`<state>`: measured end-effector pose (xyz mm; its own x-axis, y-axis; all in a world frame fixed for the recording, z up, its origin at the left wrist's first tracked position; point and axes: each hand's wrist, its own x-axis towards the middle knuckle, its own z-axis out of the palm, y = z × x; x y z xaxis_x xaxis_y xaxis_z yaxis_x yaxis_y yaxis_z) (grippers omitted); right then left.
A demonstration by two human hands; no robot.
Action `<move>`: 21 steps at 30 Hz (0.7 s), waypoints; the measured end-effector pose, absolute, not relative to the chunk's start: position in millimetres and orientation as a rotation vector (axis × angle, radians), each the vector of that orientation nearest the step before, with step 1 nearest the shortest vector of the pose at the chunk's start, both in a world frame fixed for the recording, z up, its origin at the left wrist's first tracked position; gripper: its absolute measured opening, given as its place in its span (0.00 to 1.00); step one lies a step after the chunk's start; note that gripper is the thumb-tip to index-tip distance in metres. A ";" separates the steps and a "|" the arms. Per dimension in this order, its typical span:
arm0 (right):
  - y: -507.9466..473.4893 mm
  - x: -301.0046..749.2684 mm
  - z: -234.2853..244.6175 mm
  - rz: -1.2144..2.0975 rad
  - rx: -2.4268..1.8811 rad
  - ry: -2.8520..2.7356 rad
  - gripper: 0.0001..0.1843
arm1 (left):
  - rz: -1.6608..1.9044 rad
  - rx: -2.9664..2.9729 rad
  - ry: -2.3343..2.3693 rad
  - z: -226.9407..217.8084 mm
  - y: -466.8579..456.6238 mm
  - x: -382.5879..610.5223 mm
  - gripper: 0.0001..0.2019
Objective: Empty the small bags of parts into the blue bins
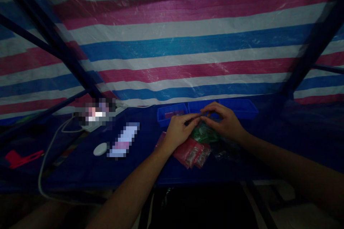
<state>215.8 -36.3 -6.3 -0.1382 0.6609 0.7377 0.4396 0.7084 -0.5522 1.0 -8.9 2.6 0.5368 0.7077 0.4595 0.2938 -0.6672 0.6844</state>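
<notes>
I see the left hand (179,131) and right hand (224,121) pinching close together, but can't tell what they hold. Green plastic (205,135) sits below. Filled red bags (189,153) lie near; I think it's part done.

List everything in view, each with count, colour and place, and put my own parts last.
Striped sheet: one or more, red, white, blue, grey; behind table
Poles: several, dark blue; both sides
Table: one, blue; under the trays
Trays: about three, blue; table's back edge
Red packets: several, red; below the hands, more in left tray
Green plastic: count unclear, green; under the hands
Pixelated slab: one, pale; left on table
Disc: one, white; left of slab
White block: one, partly pixelated; back left
Cord: at least one, white; left
Red item: one, red; far left
Left hand: one, bare; over red packets
Right hand: one, bare; beside green plastic
</notes>
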 end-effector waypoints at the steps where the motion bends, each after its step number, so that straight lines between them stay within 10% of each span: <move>1: -36.5 216.3 -5.2 0.214 -0.863 -1.806 0.08 | 0.996 2.209 0.822 1.8 -8.7 1.2 0.16; 21: -35.7 216.4 -5.6 0.069 -0.812 -1.909 0.06 | 1.172 2.046 0.815 -5.5 0.6 3.2 0.13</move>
<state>216.4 -35.7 -5.6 -0.2564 0.5628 0.7858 0.5042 0.7715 -0.3880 3.2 0.6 -5.5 0.4112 0.7648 0.4960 0.1982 -0.6061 0.7703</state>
